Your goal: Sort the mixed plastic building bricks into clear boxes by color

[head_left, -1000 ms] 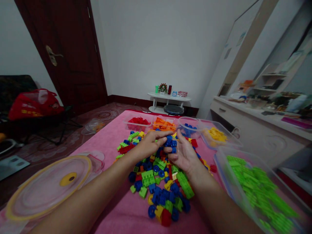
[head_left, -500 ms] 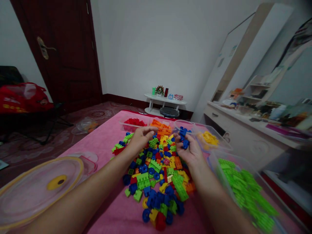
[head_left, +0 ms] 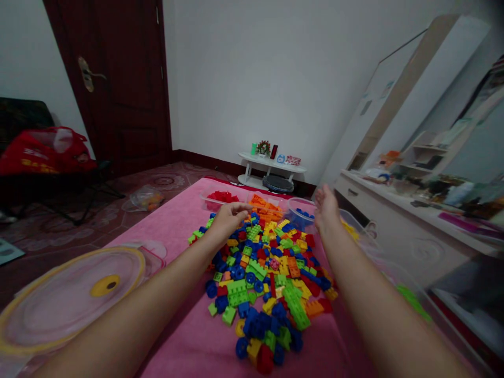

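A heap of mixed red, blue, green, yellow and orange toy bricks (head_left: pixel 268 278) lies on a pink cloth (head_left: pixel 173 231). My left hand (head_left: pixel 229 216) hovers palm down over the heap's far left edge, fingers loosely bent, nothing visible in them. My right hand (head_left: pixel 326 209) is raised beside the clear tub of blue bricks (head_left: pixel 301 214), fingers stretched out and holding nothing. Clear tubs of red bricks (head_left: pixel 222 198) and orange bricks (head_left: pixel 268 202) stand in the same far row.
A tub of yellow bricks (head_left: pixel 352 229) and one of green bricks (head_left: pixel 411 302) are mostly hidden behind my right arm. A round clear lid with a yellow rim (head_left: pixel 79 294) lies at the left. A dresser (head_left: pixel 401 231) runs along the right, a small white table (head_left: pixel 271 163) beyond.
My right hand, which cupped a handful of blue bricks, has moved up to the blue tub and now holds none. My left hand stayed over the heap.
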`<state>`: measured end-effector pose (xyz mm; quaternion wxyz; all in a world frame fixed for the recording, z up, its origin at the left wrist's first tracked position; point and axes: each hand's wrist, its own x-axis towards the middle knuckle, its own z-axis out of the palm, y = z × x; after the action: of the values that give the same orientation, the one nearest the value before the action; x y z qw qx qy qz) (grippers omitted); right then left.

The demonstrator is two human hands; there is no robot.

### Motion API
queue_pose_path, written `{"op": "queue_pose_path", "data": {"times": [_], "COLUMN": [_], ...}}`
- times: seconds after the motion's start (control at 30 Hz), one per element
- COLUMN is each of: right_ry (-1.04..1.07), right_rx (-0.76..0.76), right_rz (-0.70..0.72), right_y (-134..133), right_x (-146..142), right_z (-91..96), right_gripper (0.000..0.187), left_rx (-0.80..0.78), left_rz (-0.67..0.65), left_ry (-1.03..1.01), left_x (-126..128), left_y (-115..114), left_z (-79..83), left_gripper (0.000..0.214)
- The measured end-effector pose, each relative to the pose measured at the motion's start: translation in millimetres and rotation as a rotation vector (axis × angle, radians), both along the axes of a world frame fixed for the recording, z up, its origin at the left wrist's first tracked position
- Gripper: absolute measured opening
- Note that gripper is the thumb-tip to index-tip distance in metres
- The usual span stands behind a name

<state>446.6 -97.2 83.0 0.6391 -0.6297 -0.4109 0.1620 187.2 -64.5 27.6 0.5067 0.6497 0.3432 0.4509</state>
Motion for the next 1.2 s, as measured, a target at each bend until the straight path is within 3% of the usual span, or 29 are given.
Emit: {"op": "queue_pose_path", "data": {"times": [0.07,0.17,0.27,0.4,0.53,0.63,0.77,0.97,1.1,1.2], "right_ry": [0.079,0.083,-0.272,-0.73,-1.037,-1.117,-0.967,-0.69,-0.511,-0.182], "right_rx": [0.041,-0.022,-0.194,-0.477,-0.599,-0.619,-0.569,-0.422,-0.313,-0.212], "right_rz": [0.037,0.254,0.446,0.642,0.595,0.591,0.602,0.447,0.344,0.328], "right_y": [-9,-27,-45,-66,-81,-85,-83,-70,-61,-59], "right_x": [-25,-62,-86,-107,-125,-125,-104,-81,-80,-88], "right_z": [-12.2,-31.3,-44.1,-46.0,-36.7,-29.9,-23.0,-24.7,-37.2,-43.7], "right_gripper": [0.037,0.032,0.025,0.02,0.025,0.019,0.007,0.011,0.016,0.02], "left_rx": [0.13,0.319,0.395,0.426,0.488,0.637,0.717,0.722,0.677,0.525], "left_rz": [0.006,0.031,0.081,0.046,-0.013,-0.054,-0.165,-0.129,-0.046,0.023], "left_ry": [0.143,0.383,0.574,0.64,0.604,0.642,0.815,0.865,0.66,0.364], "left_x": [-1,-5,-13,-22,-17,-5,10,14,12,14], "left_y": [7,14,18,21,13,-3,-23,-27,-21,-22], "left_z": [-7.8,-16.4,-16.1,-8.1,-8.3,-15.2,-22.7,-25.5,-19.7,-9.9], "left_gripper": [0.026,0.024,0.025,0.023,0.026,0.036,0.031,0.025,0.019,0.016]}}
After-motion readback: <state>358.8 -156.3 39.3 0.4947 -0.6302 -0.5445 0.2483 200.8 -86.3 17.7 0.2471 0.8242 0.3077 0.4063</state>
